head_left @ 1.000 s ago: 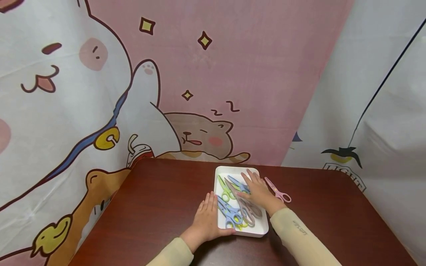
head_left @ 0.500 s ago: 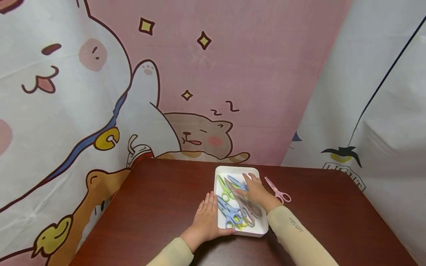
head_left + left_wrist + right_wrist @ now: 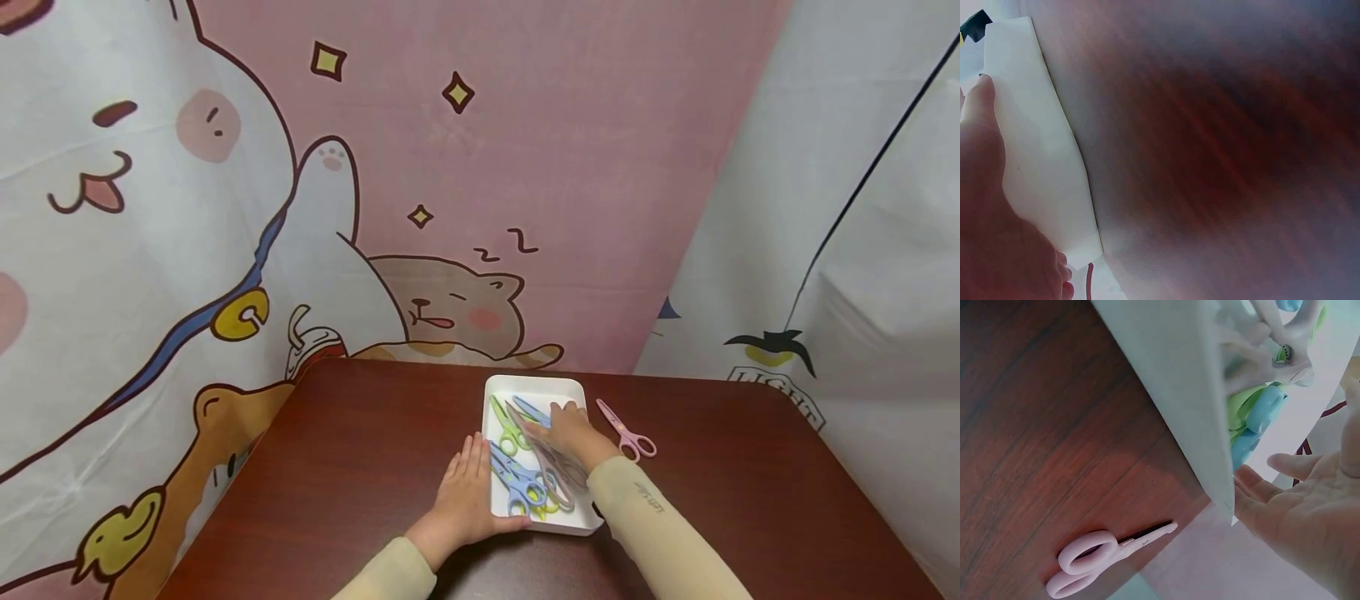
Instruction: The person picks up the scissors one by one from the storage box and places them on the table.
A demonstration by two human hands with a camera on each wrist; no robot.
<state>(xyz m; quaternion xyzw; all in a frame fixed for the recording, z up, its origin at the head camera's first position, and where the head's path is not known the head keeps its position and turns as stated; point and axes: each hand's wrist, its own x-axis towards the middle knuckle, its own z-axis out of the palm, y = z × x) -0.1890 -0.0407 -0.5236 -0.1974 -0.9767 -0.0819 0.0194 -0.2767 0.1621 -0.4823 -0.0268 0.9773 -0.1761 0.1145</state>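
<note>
A white tray holds several pairs of scissors. My left hand lies with straight fingers along its left side, the thumb along the front edge; the left wrist view shows that hand against the white wall. My right hand reaches into the right half, its fingers bent down over blue scissors. In the right wrist view its thumb and fingers stand apart near blue handles. Greyish-mauve scissors lie under the right hand, green scissors further left, and other blue scissors at the front.
Pink scissors lie on the dark brown table, just right of the tray. A pink and white cartoon cloth hangs behind the table's back edge.
My right hand has drawn back slightly toward me, and its spread fingers have bent downward over the blue scissors. The left hand and the tray stay in place.
</note>
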